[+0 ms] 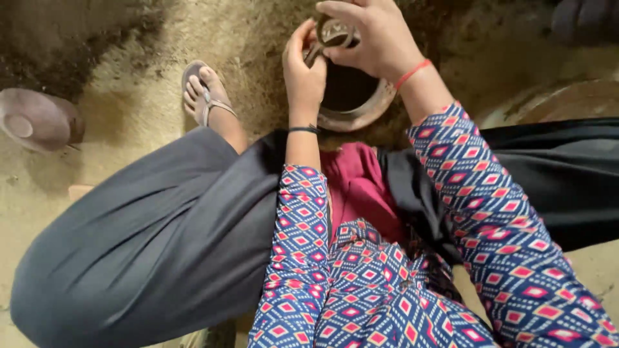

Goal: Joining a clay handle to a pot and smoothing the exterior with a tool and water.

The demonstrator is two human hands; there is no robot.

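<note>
In the head view, a round clay pot [361, 106] with a thick, smooth, earth-coloured rim and a dark hollow is seen at about 12 o'clock, set on the floor [148, 122] of rough, sandy, packed earth. The left hand [303, 67] is laid against the pot's rim at its 9 o'clock side, fingers curled and closed around the edge; a thin dark band is worn at the wrist. The right hand [374, 35] is held over the pot's 12 o'clock edge, its fingers closed on a small rounded dark cup [335, 32] with a glossy lip, partly hidden by the fingers. A red thread [412, 73] is tied at that wrist. Both forearms are covered by sleeves patterned in blue, red and white diamonds. The lower half of the pot is hidden by grey cloth and maroon fabric. A sandalled foot [206, 96] is seen at 10 o'clock, and a smooth brownish vessel [35, 119] lies at 9 o'clock, well apart.
</note>
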